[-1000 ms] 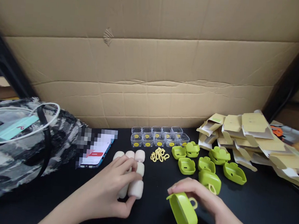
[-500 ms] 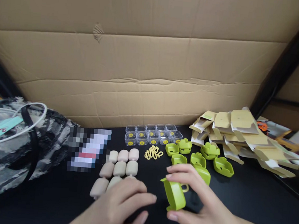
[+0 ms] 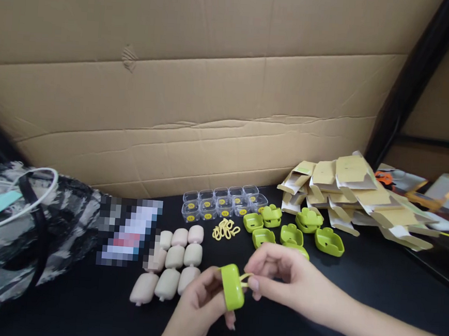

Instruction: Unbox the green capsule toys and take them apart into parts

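Note:
My left hand grips a lime-green case by its body, held above the black table. My right hand pinches the pale yellow loop on the case's right side. Just left of the hands lie beige cases in rows. Behind the hands sit several more green cases, a small pile of yellow loops and a row of small clear boxes.
A heap of flat cardboard packages lies at the right back. A phone rests left of the beige cases, beside a patterned bag with a white cable. A large cardboard sheet stands behind the table.
My left hand left the beige cases and took hold of the green case. My right hand shifted from the case's body to its yellow loop. The view drifted right.

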A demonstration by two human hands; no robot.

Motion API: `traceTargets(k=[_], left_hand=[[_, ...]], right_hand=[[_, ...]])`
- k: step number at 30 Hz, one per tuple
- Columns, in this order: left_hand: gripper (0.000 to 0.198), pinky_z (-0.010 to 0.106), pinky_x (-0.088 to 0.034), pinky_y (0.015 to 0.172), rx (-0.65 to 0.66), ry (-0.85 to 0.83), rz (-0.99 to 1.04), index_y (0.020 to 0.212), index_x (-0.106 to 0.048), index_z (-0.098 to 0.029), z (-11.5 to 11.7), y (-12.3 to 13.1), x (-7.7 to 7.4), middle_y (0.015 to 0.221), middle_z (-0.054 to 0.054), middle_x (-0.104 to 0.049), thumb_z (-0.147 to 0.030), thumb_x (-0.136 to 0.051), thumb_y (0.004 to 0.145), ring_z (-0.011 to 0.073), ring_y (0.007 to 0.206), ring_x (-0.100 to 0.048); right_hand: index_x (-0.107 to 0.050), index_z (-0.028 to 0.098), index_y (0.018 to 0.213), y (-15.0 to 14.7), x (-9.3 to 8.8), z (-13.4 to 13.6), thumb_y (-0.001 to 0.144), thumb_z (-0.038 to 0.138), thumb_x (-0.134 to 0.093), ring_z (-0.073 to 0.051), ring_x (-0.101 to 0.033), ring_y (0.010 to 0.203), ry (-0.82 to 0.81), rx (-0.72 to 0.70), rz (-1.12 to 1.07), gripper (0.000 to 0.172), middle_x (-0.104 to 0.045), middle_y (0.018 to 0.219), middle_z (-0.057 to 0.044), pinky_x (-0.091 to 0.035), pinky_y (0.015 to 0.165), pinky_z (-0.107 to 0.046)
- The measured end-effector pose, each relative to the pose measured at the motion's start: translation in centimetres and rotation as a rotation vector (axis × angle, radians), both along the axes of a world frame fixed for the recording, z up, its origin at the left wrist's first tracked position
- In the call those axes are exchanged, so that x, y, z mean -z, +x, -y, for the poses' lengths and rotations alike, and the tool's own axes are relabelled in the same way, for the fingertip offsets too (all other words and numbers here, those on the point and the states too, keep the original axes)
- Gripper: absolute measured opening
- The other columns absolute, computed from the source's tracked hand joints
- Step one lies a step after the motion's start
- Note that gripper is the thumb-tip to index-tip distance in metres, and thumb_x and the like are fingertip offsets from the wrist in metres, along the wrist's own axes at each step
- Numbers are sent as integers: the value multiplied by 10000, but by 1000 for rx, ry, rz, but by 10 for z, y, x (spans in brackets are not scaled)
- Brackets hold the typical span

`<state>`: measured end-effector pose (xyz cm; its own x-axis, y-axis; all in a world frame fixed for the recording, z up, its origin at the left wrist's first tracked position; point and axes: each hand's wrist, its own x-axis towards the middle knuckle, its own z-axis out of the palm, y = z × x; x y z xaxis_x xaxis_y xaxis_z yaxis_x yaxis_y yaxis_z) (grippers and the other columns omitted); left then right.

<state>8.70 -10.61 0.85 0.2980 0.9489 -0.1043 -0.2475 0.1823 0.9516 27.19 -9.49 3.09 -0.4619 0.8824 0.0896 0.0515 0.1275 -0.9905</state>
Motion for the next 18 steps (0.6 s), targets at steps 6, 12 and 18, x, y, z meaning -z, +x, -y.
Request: traceTargets(k=[6,12,18], left_hand=[[309,199,-458,523,3,41,-58,773,-638,-143,5,4,1,701,-10,-610,-377,-784,633,83,542,-537],[346,195,-447,519,71,38,-50,768,-633,-147,7,2,2,689,-10,-605,-432,-774,631,77,542,-523],[379,192,-417,503,104,57,-136,793,-616,-159,5,0,4,693,-22,-582,-498,-726,665,58,478,-520]], right_hand=[[-550,156,711,-3,4,-2,648,417,-765,-95,-587,550,-170,-5,-103,344,-616,613,26,-446,566,-238],[-529,159,693,-5,4,3,701,387,-725,-91,-549,567,-71,11,-77,301,-585,639,23,-427,566,-240],[-547,158,710,-6,3,5,776,303,-658,-111,-561,612,63,17,-3,194,-586,664,9,-458,600,-252]])
